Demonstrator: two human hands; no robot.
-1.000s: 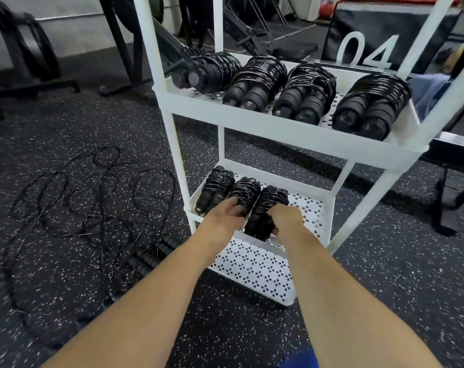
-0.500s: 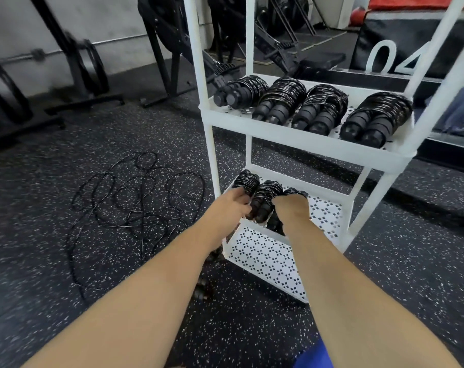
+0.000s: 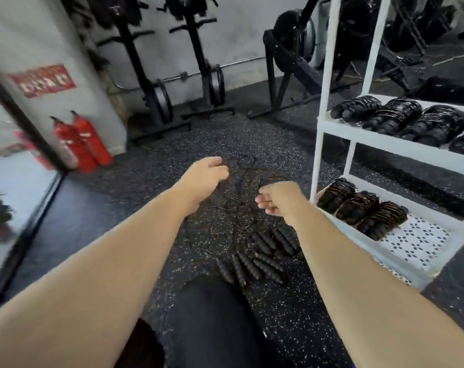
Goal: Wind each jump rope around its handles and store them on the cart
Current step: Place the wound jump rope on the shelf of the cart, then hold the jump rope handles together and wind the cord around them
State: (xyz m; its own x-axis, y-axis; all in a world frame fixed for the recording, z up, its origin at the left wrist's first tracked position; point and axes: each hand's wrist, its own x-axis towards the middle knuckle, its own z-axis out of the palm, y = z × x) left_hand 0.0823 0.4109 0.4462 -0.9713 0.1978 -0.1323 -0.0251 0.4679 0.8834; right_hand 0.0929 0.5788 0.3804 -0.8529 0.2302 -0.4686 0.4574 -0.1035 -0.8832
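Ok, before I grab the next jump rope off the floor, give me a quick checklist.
1. Left grip and right grip free, holding nothing: ok.
2. Loose black ribbed rope handles in view on the speckled rubber floor, by the knee: ok.
3. Thin black cords untangled: not ok, they lie in overlapping loops.
4. Room on the white perforated cart's lower shelf: ok, a bare part shows beside three wound black rope bundles.
5. Which handles belong to one rope: cannot tell.
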